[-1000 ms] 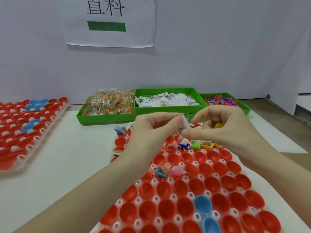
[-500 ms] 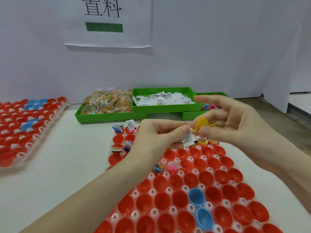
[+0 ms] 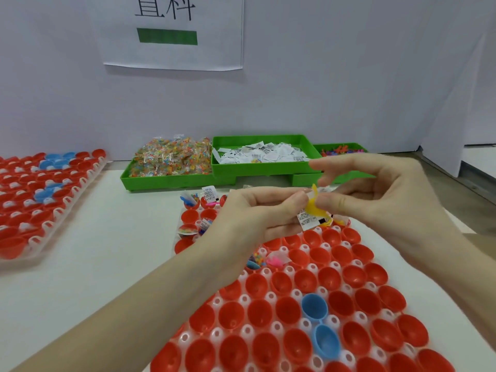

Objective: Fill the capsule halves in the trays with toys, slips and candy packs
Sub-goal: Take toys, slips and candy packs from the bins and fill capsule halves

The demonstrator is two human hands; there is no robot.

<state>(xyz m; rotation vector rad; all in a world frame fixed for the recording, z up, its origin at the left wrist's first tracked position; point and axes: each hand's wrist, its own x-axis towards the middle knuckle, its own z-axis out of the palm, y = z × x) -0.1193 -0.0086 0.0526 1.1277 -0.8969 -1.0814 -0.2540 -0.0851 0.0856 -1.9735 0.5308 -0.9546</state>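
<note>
White tabletop: above the tray (image 3: 303, 248) of capsule halves, the left hand (image 3: 257, 213) pinches a slip (image 3: 308, 220); the right hand (image 3: 381, 200) has brought a yellow toy (image 3: 314, 204) against it, ready for dropping together.

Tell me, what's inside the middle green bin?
The middle green bin holds a pile of white paper slips with black print. Whatever lies under the pile is covered.

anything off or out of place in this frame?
Mostly tidy. Two blue capsule halves sit among the red ones in the near tray, an odd colour mix. The middle green bin overlaps its neighbours' rims rather than sitting flush. Nothing looks spilled or damaged.
</note>
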